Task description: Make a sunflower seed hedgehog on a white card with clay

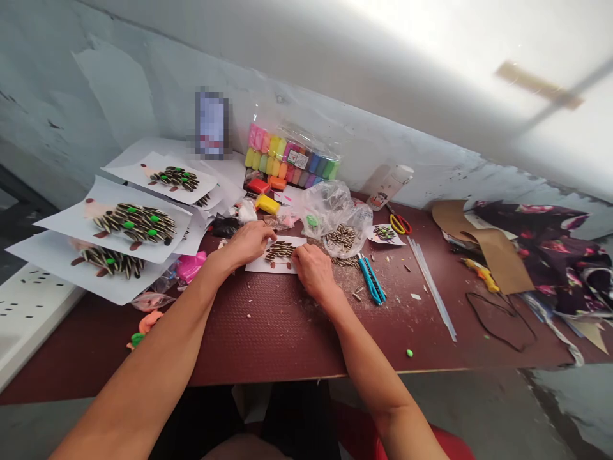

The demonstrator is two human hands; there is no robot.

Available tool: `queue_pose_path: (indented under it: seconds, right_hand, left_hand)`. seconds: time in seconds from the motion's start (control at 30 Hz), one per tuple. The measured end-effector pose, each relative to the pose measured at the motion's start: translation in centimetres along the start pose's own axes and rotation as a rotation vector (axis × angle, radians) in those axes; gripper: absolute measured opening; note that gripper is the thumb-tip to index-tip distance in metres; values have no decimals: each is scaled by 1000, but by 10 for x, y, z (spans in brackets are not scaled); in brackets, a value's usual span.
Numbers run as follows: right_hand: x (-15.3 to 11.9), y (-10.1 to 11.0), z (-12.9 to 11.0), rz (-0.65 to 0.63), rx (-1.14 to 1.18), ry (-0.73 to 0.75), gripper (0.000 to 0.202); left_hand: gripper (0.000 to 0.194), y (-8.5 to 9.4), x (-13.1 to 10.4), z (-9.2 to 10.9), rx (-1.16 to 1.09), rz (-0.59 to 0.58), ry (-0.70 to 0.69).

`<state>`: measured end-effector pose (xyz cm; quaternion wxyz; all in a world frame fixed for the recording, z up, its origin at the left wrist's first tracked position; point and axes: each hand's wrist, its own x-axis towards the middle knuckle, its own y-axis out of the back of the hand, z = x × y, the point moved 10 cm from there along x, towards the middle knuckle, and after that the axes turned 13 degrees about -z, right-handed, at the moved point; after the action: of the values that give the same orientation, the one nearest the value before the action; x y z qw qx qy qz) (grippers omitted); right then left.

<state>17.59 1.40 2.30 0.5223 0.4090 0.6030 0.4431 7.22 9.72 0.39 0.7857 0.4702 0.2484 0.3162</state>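
Note:
A small white card (256, 265) lies on the dark red table, with a hedgehog shape made of sunflower seeds (280, 251) and brown feet on it. My left hand (250, 243) rests at the card's upper left, fingers curled together; what they hold, if anything, is too small to name. At the right end of the seeds, my right hand (313, 269) has its fingers bent and pressed together over the card's edge. Its fingertips are partly hidden. Right of the card, a plastic bag of seeds (341, 239) lies open beside loose seeds.
Finished-looking hedgehog sheets (62, 220) are stacked at left. Coloured clay packs (287, 160) stand at the wall. A teal cutter (372, 279), scissors (399, 223), glue sticks (432, 287), a yellow glue gun (484, 276) and a white bottle (390, 186) are to the right.

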Motion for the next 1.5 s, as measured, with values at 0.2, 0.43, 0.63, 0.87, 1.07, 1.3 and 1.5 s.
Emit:
queue_pose_path:
  seconds: [0.2, 0.43, 0.63, 0.87, 1.07, 1.3, 1.5]
  right_hand:
    - [3, -3, -4, 36, -76, 38, 21]
    - [4, -3, -6, 37, -100, 25, 16]
    - [-1, 1, 1, 36, 11, 4, 17]
    - [-7, 18, 61, 181, 117, -234, 28]
    - [-8, 14, 116, 201, 111, -437, 33]
    - [1, 4, 109, 150, 83, -352, 27]
    - [2, 7, 110, 143, 26, -383, 29]
  left_hand:
    - [36, 0, 0, 1, 14, -15, 0]
    - [36, -2, 1, -1, 26, -25, 25]
    - [35, -2, 0, -3, 15, -1, 29]
    - [35, -2, 0, -3, 0, -3, 26]
    - [34, -1, -1, 0, -13, -9, 35]
    - [34, -1, -2, -1, -14, 19, 22]
    - [36, -2, -1, -2, -4, 18, 21]
